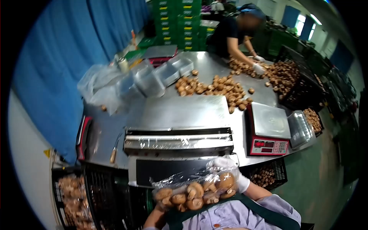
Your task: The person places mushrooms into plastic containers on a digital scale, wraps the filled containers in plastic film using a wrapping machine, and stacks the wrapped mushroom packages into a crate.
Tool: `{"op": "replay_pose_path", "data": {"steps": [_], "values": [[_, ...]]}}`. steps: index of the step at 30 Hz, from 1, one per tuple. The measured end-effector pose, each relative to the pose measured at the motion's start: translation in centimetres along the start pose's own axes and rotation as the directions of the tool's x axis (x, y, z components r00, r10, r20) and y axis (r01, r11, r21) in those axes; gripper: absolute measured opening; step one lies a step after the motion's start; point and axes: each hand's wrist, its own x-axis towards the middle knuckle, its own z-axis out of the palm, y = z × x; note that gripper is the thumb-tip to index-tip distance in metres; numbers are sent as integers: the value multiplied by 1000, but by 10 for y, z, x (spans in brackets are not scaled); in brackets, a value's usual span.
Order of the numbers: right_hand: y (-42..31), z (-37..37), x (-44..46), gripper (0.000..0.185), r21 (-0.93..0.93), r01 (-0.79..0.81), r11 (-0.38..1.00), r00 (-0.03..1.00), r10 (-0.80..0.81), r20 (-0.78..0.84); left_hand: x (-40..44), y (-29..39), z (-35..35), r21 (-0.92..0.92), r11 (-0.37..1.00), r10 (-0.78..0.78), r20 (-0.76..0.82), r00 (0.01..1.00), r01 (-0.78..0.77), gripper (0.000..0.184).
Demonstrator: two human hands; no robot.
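Note:
A clear tray of brown mushrooms (195, 190), with plastic film over it, is held close against the body at the bottom centre. My right hand (227, 168), in a white glove, holds its right end and upper edge. At the left end, my left hand (159, 209) is mostly hidden beneath the tray, and its fingers do not show. Just beyond the tray lies the dark plate (153, 168) of a wrapping machine, with a roll of film (176, 142) behind it.
Loose mushrooms (222, 88) cover the middle of the steel table, past stacked empty trays (149, 82). A red scale (270, 122) stands right, a knife (114, 151) left. Across the table a person (230, 36) handles mushrooms. Black crates (90, 195) flank the near side.

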Motion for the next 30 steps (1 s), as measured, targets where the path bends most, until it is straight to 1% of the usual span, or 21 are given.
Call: {"op": "replay_pose_path", "data": {"steps": [1,2,3,4,7,8,9,11,12,16,17,19,20,21,22,23,24,27,28,29,30], "values": [[-18,0,6,35,-211,39,977,993,-61,-97,4,2,9,-19,1000,-5,-4,1000,5,40],[-23,-10,11,40,4,187,982,974,-186,126,11,2,19,-35,999,-6,-14,1000,6,41],[-27,-22,17,45,241,268,933,885,-337,320,16,5,24,-51,999,-17,-19,1000,16,41],[-26,-7,28,51,429,181,885,670,-430,605,18,7,26,-70,997,-31,-21,999,29,41],[-11,43,36,50,407,-60,912,239,-382,892,19,15,24,-118,989,-91,-8,996,89,43],[-13,57,26,43,178,-112,978,405,-118,907,19,18,24,-131,986,-105,-7,994,103,43],[-21,78,13,41,149,-323,935,462,18,887,19,20,24,-146,982,-121,-6,993,119,43],[1,88,8,38,264,-98,960,480,-187,857,21,26,27,-180,974,-144,-19,989,139,44],[10,84,10,38,273,-88,958,472,-201,858,22,31,26,-200,969,-155,-34,987,145,44],[60,35,42,36,162,-153,975,543,-54,838,26,81,-16,-348,922,-243,-186,952,167,46],[73,26,47,36,134,-176,975,559,-13,829,18,98,-30,-321,924,-276,-175,945,210,53],[89,18,44,36,87,-223,971,586,63,808,2,122,-45,-307,928,-221,1,975,211,50],[93,15,43,35,86,-227,970,611,73,789,-1,134,-38,109,988,-110,-10,994,110,49],[93,13,41,33,85,-223,971,636,79,767,-2,154,-24,506,862,-7,14,1000,-1,49],[93,12,40,32,77,-218,973,667,91,740,-4,185,2,685,699,-168,-119,979,204,45],[91,9,39,31,58,-214,975,705,113,700,-5,175,15,855,517,90,-100,991,39,42],[86,6,39,30,21,-194,981,753,135,644,-4,171,27,904,425,234,-144,962,31,41],[62,-16,41,27,-243,-49,969,921,138,366,7,140,25,913,392,192,-201,961,113,32],[63,-16,46,26,-359,-10,933,938,133,319,-1,105,4,932,353,444,-86,892,-86,24],[58,-28,48,25,-496,76,865,961,68,267,-6,97,0,684,729,254,-307,917,27,22],[70,-36,56,23,-648,177,741,965,-1,263,-19,110,0,230,940,-136,-426,895,252,24]]}}
